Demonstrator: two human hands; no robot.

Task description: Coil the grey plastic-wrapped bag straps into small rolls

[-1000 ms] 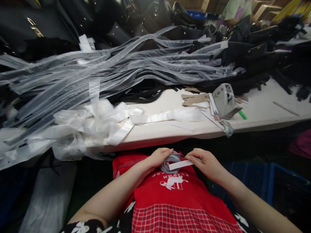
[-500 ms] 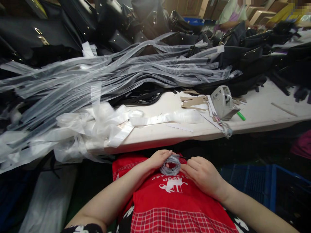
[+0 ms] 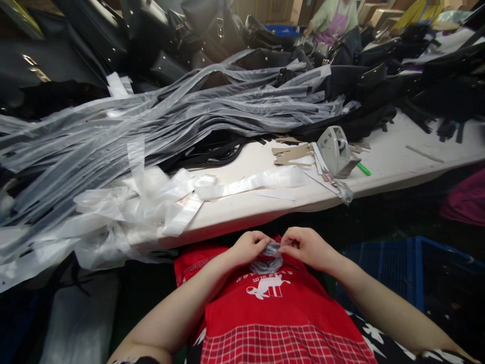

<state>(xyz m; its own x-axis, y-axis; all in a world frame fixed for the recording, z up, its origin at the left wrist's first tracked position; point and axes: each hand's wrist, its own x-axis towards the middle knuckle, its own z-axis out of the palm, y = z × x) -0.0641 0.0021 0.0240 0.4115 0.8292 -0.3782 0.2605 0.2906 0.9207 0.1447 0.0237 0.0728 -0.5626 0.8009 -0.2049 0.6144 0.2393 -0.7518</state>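
Against the red apron (image 3: 261,303) I hold a small coil (image 3: 269,264), a strap in clear plastic wound into a ring. Its upper left side is gripped by my left hand (image 3: 248,247), fingers closed around it. My right hand (image 3: 308,247) is closed in a pinch at the coil's upper right edge; the fingertips partly hide what is between them. On the table beyond my hands lies a big heap of plastic-wrapped straps (image 3: 197,108).
Crumpled clear plastic strips (image 3: 125,202) hang over the edge of the white table (image 3: 227,207). A grey tape dispenser (image 3: 335,151) stands by cardboard strips (image 3: 291,154) and a green pen-like item (image 3: 364,169). Black bags (image 3: 147,40) are piled behind. Blue crates (image 3: 397,268) are at lower right. A co-worker (image 3: 333,23) stands across.
My right hand has moved left and up, from beside the coil with a thin dark end to a pinch at its upper edge. The view has shifted slightly right.
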